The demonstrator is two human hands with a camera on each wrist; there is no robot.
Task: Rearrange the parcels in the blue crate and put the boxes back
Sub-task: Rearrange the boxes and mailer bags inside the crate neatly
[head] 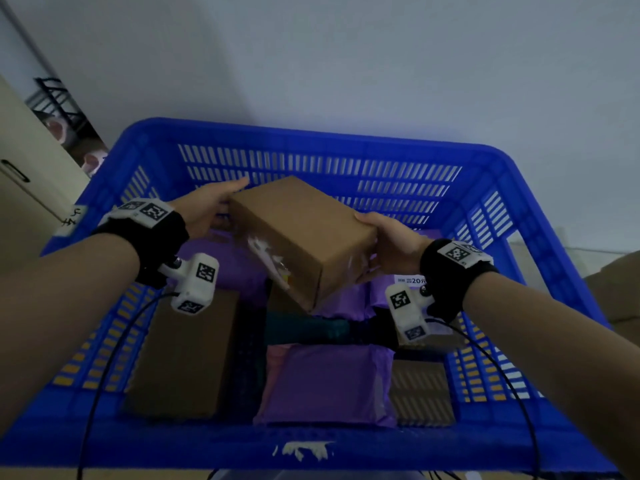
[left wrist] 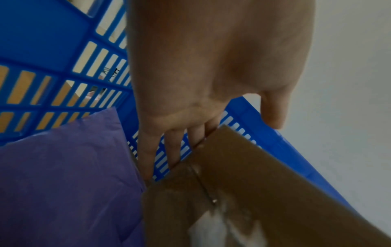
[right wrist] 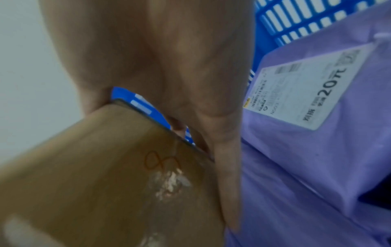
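Cardboard box [head: 304, 237], brown and tilted, sits in our two hands above the inside of the blue crate [head: 311, 133], clear of the parcels below it. Torn white label scraps mark its near face, and the right wrist view shows a red scrawl on it. Our left hand [head: 207, 211] holds its far left end: the thumb lies along the top edge, while the left wrist view shows the fingers [left wrist: 175, 147] reaching straight down the end face. Our right hand [head: 388, 242] clasps the near right end, thumb over the top edge and fingers [right wrist: 228, 183] pressed along the side under it. Beneath the box lie several purple mailer bags: one [head: 325, 382] near the front wall of the crate, one [left wrist: 63, 175] under the left hand, and one at the right with a white label [right wrist: 306, 90] printed "20". Another brown box [head: 187, 355] lies flat at the left of the crate floor, and a smaller striped carton [head: 420, 393] sits in the near right corner. Between the purple bags we see something dark teal [head: 308, 329], too dim to name. Both wrists wear black bands with marker-tagged white cameras and trailing cables. Beyond the crate is a plain pale wall [head: 381, 64], and a beige cabinet [head: 27, 174] stands at the left.
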